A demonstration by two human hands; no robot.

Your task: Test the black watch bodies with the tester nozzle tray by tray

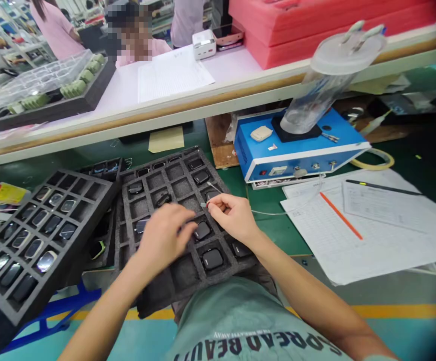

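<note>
My right hand is closed in a pinch over the foam tray, with a thin clear tube running through it. The tube's slim tip sticks out past the knuckles. At the fingertips a small grey and red piece shows, too small to name. My left hand, slightly blurred, hovers over the same tray, thumb apart from the curved fingers, nothing visible in it. The dark foam tray holds black smartwatch bodies in some compartments, such as a watch near the front. My hands hide part of it.
Another foam tray with several watches lies tilted at left. A blue machine carries a clear cylinder. Papers with an orange stick lie at right. Red foam blocks sit on the shelf; people are behind.
</note>
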